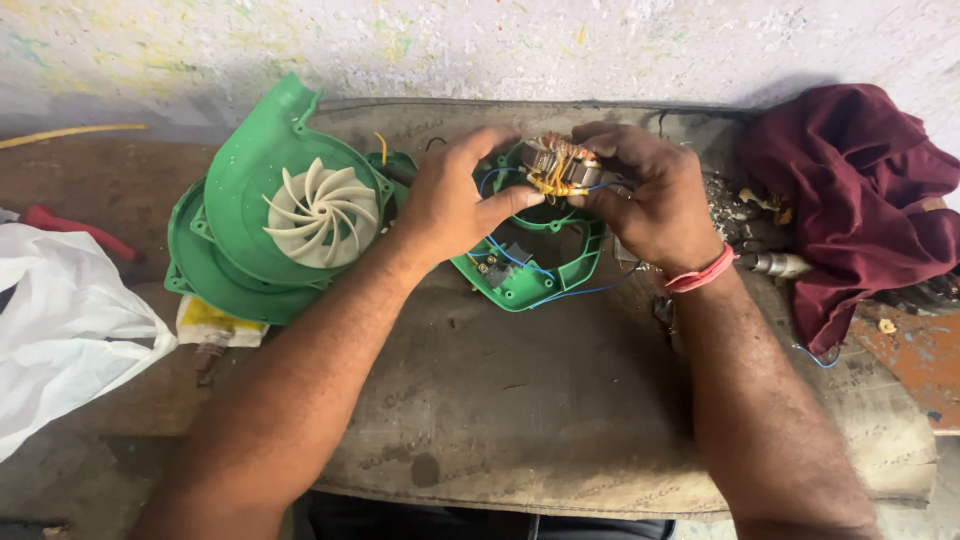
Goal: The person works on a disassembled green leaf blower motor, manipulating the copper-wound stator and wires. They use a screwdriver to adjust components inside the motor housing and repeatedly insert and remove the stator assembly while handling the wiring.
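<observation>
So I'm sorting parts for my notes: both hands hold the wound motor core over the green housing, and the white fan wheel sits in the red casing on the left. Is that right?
Not quite. The head view shows the white fan wheel sitting in a green casing, not a red one. The rest stands: the left hand and right hand hold the wound motor core over the green housing.

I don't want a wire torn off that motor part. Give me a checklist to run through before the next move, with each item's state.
1. Both hands on the wound motor part: ok, left hand and right hand hold it from either side.
2. Blue wires slack to the green housing half: ok, they curve loosely.
3. Solder joints intact: cannot tell.
4. Fan housing out of the way: ok, it lies left.
5. Maroon cloth away from wires: ok.
</observation>
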